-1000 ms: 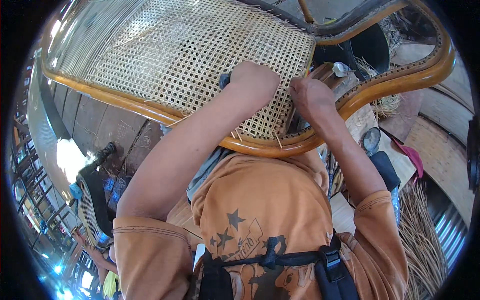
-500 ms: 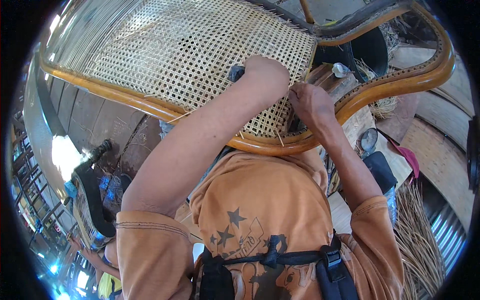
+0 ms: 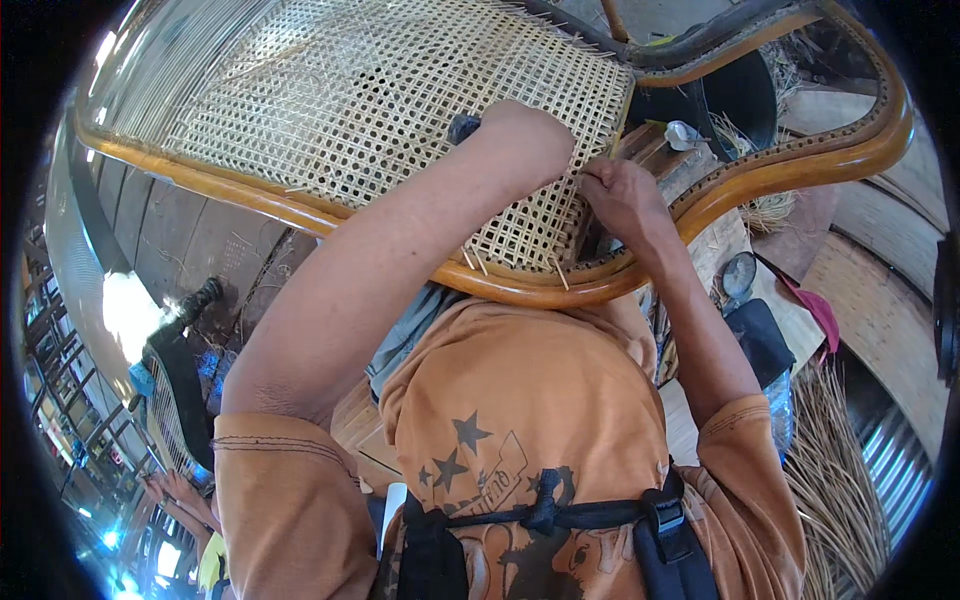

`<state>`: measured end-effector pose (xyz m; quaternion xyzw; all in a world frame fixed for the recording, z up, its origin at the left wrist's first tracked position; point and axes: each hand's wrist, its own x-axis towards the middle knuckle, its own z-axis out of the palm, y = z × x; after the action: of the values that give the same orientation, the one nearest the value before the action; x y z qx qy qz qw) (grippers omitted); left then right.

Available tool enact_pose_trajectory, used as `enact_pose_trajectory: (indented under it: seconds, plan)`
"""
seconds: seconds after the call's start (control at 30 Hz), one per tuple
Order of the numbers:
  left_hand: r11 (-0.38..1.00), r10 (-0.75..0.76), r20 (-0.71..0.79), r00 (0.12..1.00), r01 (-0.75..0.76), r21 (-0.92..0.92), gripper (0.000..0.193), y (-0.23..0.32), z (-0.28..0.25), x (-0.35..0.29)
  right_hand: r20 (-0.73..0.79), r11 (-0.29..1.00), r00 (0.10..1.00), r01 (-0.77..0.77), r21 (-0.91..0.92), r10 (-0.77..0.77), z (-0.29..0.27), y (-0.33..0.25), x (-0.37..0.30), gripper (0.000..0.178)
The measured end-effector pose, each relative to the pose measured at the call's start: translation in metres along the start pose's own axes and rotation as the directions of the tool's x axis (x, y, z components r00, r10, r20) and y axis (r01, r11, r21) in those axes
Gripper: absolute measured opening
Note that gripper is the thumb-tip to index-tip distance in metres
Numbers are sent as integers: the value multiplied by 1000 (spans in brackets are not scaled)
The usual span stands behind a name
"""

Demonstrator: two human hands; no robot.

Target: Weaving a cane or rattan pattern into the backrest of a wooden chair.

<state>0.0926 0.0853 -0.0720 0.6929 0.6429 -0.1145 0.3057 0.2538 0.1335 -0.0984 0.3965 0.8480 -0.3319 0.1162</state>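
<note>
A woven cane panel (image 3: 350, 130), with open holes and loose strand ends, spans a curved, varnished wooden frame (image 3: 540, 293). Over the panel's right part is my left hand (image 3: 528, 142), its back toward me and its fingers mostly hidden; it looks closed. A dark, rounded piece (image 3: 463, 128) sticks out on its left side, perhaps a handle. My right hand (image 3: 622, 195) is at the panel's right edge, fingers curled together in a pinch against the cane. Whatever lies between those fingertips is too small to make out.
Right of the panel, the frame's studded loop (image 3: 895, 120) curves around a dark bucket (image 3: 740, 105) and a small white cup (image 3: 682, 135). A bundle of cane strips (image 3: 835, 470) lies at lower right. Another person's hands (image 3: 175, 492) show at lower left.
My left hand and forearm have shifted slightly left, and the dark piece has moved up and left with them. My right hand has risen a little, still pinched at the cane edge.
</note>
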Motion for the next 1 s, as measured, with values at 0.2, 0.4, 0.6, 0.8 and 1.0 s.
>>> enact_pose_trajectory:
  seconds: [0.2,0.4,0.6,0.8,1.0]
  plan:
    - [995,-79,98,992,73,64,25,23,-17,8,-40,997,998,-45,-60,43,-1,-13,-1,23]
    - [997,-75,81,994,75,10,26,19,-16,12,-65,974,994,-101,-203,90,0,-22,4,24]
    - [995,-92,89,992,95,-40,26,14,-18,12,-57,950,992,-123,-287,111,-1,-29,7,23]
    - [996,-24,129,991,35,-78,25,4,-20,5,-3,981,1000,-9,-194,9,-3,-16,11,23]
    - [987,15,150,989,10,-159,35,-4,-9,8,27,988,1000,0,-154,4,0,-12,13,22]
